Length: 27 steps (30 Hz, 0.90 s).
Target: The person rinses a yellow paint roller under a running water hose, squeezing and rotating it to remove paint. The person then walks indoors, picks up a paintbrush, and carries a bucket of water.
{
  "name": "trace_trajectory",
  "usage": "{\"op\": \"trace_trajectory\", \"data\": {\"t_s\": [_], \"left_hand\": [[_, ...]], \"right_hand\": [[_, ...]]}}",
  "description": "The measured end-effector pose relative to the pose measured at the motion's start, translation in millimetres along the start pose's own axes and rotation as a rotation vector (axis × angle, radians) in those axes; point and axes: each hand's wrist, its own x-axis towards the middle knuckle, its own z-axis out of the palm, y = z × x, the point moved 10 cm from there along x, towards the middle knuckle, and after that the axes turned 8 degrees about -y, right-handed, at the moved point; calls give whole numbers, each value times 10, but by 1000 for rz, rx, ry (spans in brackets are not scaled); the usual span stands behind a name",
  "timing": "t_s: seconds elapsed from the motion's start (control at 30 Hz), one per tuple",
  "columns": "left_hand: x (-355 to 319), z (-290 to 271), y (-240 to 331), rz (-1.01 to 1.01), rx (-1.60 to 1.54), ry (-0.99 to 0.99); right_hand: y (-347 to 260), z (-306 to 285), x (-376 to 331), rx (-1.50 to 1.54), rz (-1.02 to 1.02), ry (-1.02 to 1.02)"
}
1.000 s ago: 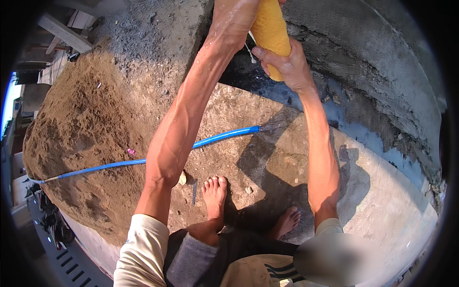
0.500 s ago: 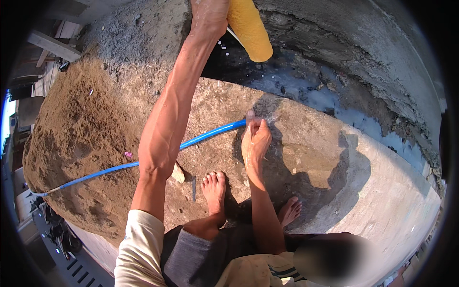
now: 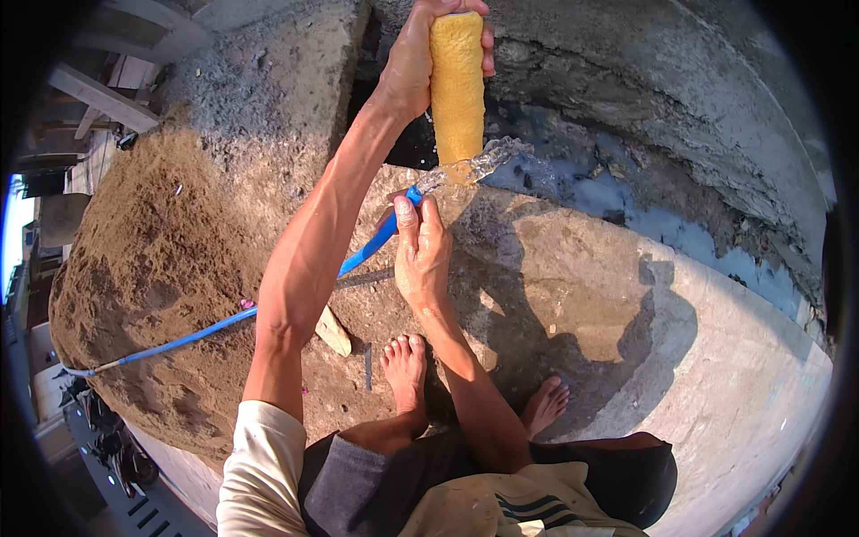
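Observation:
A yellow, fuzzy paint roller cover (image 3: 457,85) hangs down from my left hand (image 3: 412,64), which is wrapped round its upper end. Below it, my right hand (image 3: 424,249) grips a blue hose (image 3: 383,234) near its open end. Clear water (image 3: 474,165) gushes from the hose mouth and splashes against the lower end of the roller cover. That lower end hangs over the rim of the concrete ledge (image 3: 573,259), above the ditch. Any frame or handle of the roller is out of view.
A brown sand heap (image 3: 152,277) lies on the left, with the hose running across it. Milky water stands in the ditch (image 3: 617,183) beside a rough concrete wall (image 3: 707,98). My bare feet (image 3: 404,367) are on the ledge near a flat pale piece (image 3: 333,331). Motorcycles (image 3: 116,452) stand lower left.
The roller cover has come nearer and hangs more upright. My right hand has lifted the hose up and left toward it, and water now pours visibly onto its lower end.

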Motion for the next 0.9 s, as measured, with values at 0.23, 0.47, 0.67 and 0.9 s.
{"op": "trace_trajectory", "data": {"t_s": [0.23, 0.47, 0.67, 0.9], "left_hand": [[-27, 44, -282, -170, -14, -99], [-32, 104, -273, -227, 2, 2], [-97, 141, -225, -144, -46, -2], [-145, -16, -75, -52, 283, 216]], "right_hand": [[-779, -76, 247, 473, -38, -49], [-933, -90, 324, 482, -22, -127], [-927, -102, 261, 533, -37, -84], [-917, -84, 242, 570, -10, -129]]}}
